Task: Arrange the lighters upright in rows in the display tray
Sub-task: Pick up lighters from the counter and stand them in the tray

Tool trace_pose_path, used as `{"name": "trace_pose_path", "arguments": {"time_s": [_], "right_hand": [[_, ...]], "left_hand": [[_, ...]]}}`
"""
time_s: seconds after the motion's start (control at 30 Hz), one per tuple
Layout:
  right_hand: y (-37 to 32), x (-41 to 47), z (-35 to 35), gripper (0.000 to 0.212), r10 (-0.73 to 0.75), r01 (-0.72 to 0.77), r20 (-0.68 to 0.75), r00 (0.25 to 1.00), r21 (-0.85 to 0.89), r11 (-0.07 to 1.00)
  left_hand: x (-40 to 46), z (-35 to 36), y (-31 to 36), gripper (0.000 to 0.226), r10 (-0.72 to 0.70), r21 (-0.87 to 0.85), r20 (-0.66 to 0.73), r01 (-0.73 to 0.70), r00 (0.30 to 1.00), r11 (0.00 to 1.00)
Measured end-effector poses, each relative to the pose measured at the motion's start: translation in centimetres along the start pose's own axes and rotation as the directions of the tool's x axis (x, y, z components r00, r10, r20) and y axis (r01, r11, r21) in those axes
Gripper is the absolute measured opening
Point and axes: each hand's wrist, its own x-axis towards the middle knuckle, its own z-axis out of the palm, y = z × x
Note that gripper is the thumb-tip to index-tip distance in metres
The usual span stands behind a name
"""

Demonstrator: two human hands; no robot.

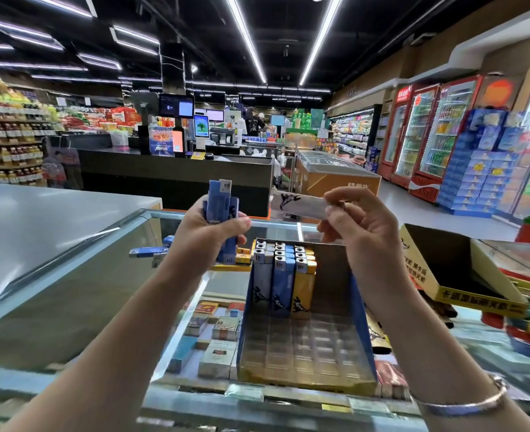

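Left hand: grip round blue lighters | right hand: pinched white lighter, horizontal | display tray: three upright rows | yellow box: Chinese lettering.

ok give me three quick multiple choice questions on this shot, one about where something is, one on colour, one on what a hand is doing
1. Where in the display tray do the upright lighters stand?
A. at the far end
B. at the near end
C. spread over every slot

2. What colour is the front lighter of the rightmost row?
A. green
B. yellow
C. black

3. What is the left hand doing?
A. resting flat on the glass
B. gripping a bunch of blue lighters
C. hanging idle

Answers:
1. A, the filled rows sit against the tray's back wall, and the nearer slots show bare.
2. B, its body is yellow, beside the white and blue fronts of the other two rows.
3. B, its fingers curl round several blue lighters held above the counter, while the right hand pinches a single white lighter.
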Motion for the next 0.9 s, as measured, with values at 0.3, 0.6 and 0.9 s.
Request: {"name": "trace_pose_path", "arguments": {"time_s": [0.3, 0.6, 0.9], "right_hand": [[0.2, -0.3, 0.9, 0.032, -0.085, 0.106, 0.118, 0.989, -0.186, 0.977], [0.8, -1.6, 2.7, 0.021, -0.19, 0.309, 0.283, 0.94, -0.474, 0.824], [1.6, -2.1, 3.8, 0.01, -0.216, 0.461, 0.433, 0.875, -0.61, 0.644]], "left_hand": [[-0.4, -1.1, -0.5, 0.021, -0.301, 0.236, 0.238, 0.246, 0.923, 0.94], [-0.7, -0.9, -0.8, 0.02, -0.301, 0.255, 0.262, 0.235, 0.917, 0.938], [-0.5, -1.3, -1.1, 0.025, -0.311, 0.28, 0.3, 0.229, 0.902, 0.932]]}}
